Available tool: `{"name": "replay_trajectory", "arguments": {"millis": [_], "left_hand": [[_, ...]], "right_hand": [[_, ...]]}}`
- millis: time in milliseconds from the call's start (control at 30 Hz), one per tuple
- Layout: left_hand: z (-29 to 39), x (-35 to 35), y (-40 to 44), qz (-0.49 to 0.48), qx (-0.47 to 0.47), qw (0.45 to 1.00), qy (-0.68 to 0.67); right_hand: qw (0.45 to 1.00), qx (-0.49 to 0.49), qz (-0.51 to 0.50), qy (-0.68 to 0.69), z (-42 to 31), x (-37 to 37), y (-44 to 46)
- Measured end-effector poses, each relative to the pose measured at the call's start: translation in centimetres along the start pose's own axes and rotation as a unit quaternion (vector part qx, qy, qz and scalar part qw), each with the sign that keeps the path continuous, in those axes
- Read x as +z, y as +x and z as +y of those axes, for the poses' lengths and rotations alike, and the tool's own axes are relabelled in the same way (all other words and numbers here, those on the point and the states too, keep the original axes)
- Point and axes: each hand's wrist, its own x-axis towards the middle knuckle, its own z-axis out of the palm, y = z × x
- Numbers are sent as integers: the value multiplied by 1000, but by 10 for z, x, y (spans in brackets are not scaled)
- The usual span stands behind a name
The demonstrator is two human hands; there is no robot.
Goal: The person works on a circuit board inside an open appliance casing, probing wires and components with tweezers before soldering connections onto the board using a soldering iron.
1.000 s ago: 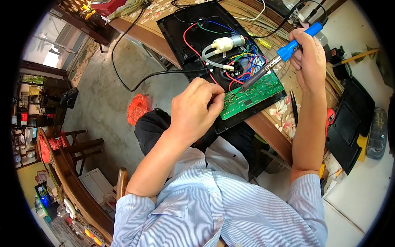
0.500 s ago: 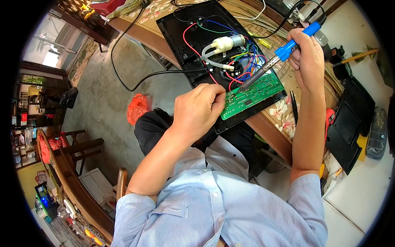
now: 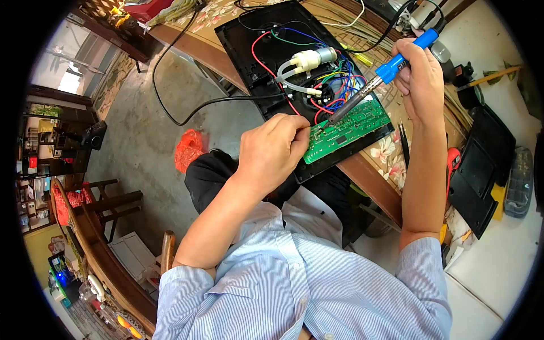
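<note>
My right hand (image 3: pixel 422 79) is closed around the blue handle of a soldering iron (image 3: pixel 412 52). The iron slants down to the left, its tip over the upper left part of a green circuit board (image 3: pixel 351 133). At the board's left end my left hand (image 3: pixel 271 148) is closed in a pinch. What sits between its fingertips is too small to make out. The board lies on the near end of a black plastic housing (image 3: pixel 243 51). Coloured wires (image 3: pixel 340 93) run beside the board, and a cream pump (image 3: pixel 309 60) with clear tubing sits farther up the housing.
The housing projects over the front edge of a wooden table (image 3: pixel 371 187). A black cable (image 3: pixel 164 107) loops off its left side. Tweezers (image 3: pixel 404 144) lie right of the board. Beyond my right forearm are a black panel (image 3: pixel 481 170) and a clear plastic case (image 3: pixel 518 184).
The soldering iron and my right hand have shifted slightly left and down, with the tip a little farther left over the board. My left hand is almost unmoved.
</note>
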Motion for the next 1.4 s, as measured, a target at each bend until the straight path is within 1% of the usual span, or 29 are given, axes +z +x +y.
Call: {"name": "replay_trajectory", "arguments": {"millis": [300,467,533,633,1000,1067,1167,1200,1267,1400], "left_hand": [[1,-1,1,1,-12,1000,-2],[1,-1,1,-2,5,1000,10],[1,-1,1,-3,6,1000,11],[1,-2,1,-7,9,1000,15],[-2,-1,0,-13,20,1000,19],[-6,3,1,22,52,998,20],[-6,3,1,25,54,998,26],[-4,2,0,25,55,998,26],[-1,-1,-1,-11,17,1000,23],[0,-2,-1,-18,13,999,26]], "right_hand": [[1000,1,3,3,1,-1,1],[1000,5,-3,6,-2,3,-1],[1000,2,18,2,-3,7,-2],[1000,2,-5,4,0,1,0],[1000,2,3,-1,0,4,0],[1000,2,0,1,1,4,0],[1000,3,-3,-3,1,4,0],[1000,1,-2,-3,1,4,0],[1000,-1,0,-2,2,4,0],[1000,8,-1,0,3,4,-1]]}}
